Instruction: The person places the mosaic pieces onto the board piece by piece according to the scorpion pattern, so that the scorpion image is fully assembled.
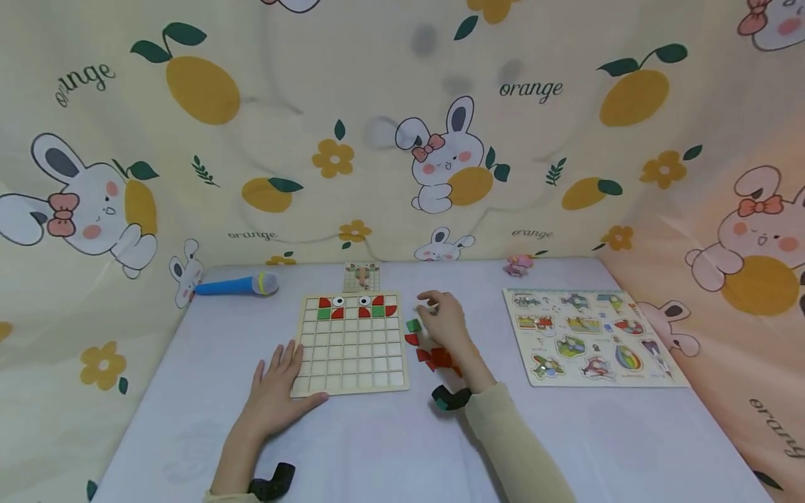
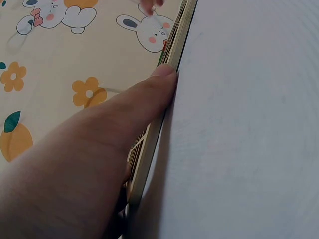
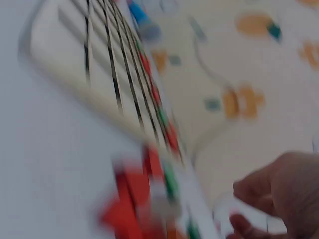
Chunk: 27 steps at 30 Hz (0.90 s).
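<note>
A square wooden grid board point(image 1: 352, 360) lies on the table, with red, green and white eye-like tiles point(image 1: 371, 311) in its top rows. My left hand point(image 1: 274, 391) rests at its lower left, fingers straight along the left edge; in the left wrist view the thumb point(image 2: 144, 99) presses the board's rim. Right of the board lie loose red pieces point(image 1: 440, 358) and a green piece point(image 1: 413, 325). My right hand point(image 1: 445, 321) hovers over this area, fingers bent. Its fingertips look apart in the blurred right wrist view, with nothing seen between them.
A small pattern card point(image 1: 361, 268) touches or nearly touches the board's top edge. Behind left lies a blue toy microphone point(image 1: 235, 286). To the right are a picture puzzle board point(image 1: 553, 370) and a small pink toy point(image 1: 518, 265). A printed curtain point(image 1: 377, 77) hangs behind.
</note>
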Motion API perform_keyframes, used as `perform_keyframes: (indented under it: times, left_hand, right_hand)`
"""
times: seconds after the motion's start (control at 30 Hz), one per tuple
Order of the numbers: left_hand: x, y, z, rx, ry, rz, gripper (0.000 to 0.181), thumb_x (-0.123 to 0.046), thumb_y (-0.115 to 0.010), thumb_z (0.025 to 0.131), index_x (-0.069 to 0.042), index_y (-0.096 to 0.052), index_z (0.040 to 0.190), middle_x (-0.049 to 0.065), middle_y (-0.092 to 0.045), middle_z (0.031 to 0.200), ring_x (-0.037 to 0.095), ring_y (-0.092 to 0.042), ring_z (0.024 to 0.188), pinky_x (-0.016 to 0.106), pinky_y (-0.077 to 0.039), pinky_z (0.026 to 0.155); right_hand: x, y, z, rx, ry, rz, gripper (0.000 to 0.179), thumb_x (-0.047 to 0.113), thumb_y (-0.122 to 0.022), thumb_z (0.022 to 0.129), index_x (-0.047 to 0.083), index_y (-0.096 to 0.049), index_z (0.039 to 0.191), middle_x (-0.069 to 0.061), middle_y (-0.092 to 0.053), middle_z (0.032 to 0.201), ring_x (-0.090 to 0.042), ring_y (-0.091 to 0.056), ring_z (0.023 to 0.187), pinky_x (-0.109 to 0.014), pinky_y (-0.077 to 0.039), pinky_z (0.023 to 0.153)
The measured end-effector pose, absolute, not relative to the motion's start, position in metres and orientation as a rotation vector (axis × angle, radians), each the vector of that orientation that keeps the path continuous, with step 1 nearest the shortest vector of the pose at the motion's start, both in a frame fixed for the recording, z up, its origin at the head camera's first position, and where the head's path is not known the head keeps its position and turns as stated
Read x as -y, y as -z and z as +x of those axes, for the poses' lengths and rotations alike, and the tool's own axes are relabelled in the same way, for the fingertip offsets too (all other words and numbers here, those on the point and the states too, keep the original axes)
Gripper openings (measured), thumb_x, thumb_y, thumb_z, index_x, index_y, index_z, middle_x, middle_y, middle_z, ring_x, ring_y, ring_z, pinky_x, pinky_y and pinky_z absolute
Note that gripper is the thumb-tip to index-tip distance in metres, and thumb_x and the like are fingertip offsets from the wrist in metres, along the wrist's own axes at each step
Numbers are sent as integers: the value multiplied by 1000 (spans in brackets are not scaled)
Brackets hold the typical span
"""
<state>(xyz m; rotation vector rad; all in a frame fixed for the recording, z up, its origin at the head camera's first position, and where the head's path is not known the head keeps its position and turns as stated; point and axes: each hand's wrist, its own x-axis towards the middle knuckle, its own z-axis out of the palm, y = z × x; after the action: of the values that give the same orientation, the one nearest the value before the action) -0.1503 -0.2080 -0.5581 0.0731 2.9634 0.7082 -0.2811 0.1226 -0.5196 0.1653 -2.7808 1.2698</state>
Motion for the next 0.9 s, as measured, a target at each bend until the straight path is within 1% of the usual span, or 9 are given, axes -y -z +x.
perform_keyframes:
  times: [0.13, 0.23, 0.27, 0.33, 0.43, 0.57, 0.67, 0.8, 0.9]
  left_hand:
    - [210, 557, -152, -2956, -711, 63, 126, -80, -70, 83, 1, -21, 167, 22, -12, 176, 47, -3, 163, 71, 3, 127]
    - [210, 558, -152, -2951, -713, 61, 126, -80, -70, 83, 1, -21, 167, 22, -12, 176, 47, -3, 163, 71, 3, 127]
    - [209, 558, -152, -2944, -711, 61, 127, -80, -69, 83, 1, -21, 167, 22, -12, 176, 46, -2, 163, 71, 4, 127]
    - [209, 558, -152, -2938, -704, 62, 127, -80, -69, 83, 1, -20, 167, 22, -11, 176, 46, -2, 163, 71, 4, 127]
    - [208, 558, -152, -2929, -696, 61, 127, -81, -68, 83, 1, -20, 167, 22, -11, 176, 47, -2, 163, 72, 4, 127]
    - [209, 558, -151, -2931, -703, 65, 126, -81, -69, 83, 1, -20, 167, 21, -11, 176, 47, -3, 163, 71, 4, 127]
    - [209, 557, -150, -2942, -711, 70, 126, -79, -70, 83, 1, -21, 167, 22, -12, 176, 47, -3, 163, 72, 3, 126]
    - [209, 557, -150, -2956, -703, 71, 125, -79, -70, 83, 2, -22, 167, 23, -13, 175, 48, -5, 162, 72, 2, 126]
    - [208, 557, -149, -2955, -704, 71, 125, -78, -70, 84, 2, -22, 167, 23, -14, 175, 48, -5, 162, 72, 2, 127]
  right_hand:
    - [-161, 527, -288, 2780, -1345, 166, 28, 15, -65, 102, 8, -73, 128, -18, -65, 120, -34, -59, 108, -50, -54, 95]
    - [-177, 534, -289, 2791, -1386, 213, 25, 19, -69, 102, 11, -75, 125, -16, -65, 121, -33, -59, 108, -49, -53, 97]
    - [-179, 537, -288, 2787, -1388, 234, 23, 20, -71, 101, 12, -77, 122, -15, -65, 119, -31, -59, 107, -47, -52, 96]
    - [-178, 539, -286, 2795, -1372, 290, 19, 23, -75, 99, 15, -79, 116, -12, -66, 115, -28, -58, 103, -44, -50, 92]
    - [-170, 541, -282, 2855, -1282, 430, 19, 31, -81, 95, 19, -81, 109, -6, -67, 110, -24, -58, 100, -46, -43, 91]
    - [-162, 544, -280, 2943, -1123, 636, 25, 41, -85, 89, 24, -81, 107, 2, -68, 107, -18, -55, 98, -50, -34, 92]
    - [-161, 546, -280, 2942, -1076, 705, 26, 44, -87, 87, 27, -81, 105, 3, -67, 108, -18, -54, 98, -50, -32, 91]
    - [-162, 547, -278, 2936, -1083, 744, 21, 43, -88, 87, 29, -81, 102, 1, -65, 114, -21, -56, 107, -51, -33, 95]
    - [-164, 546, -276, 2957, -1085, 748, 20, 42, -88, 87, 30, -81, 102, 0, -64, 119, -24, -56, 115, -52, -32, 100]
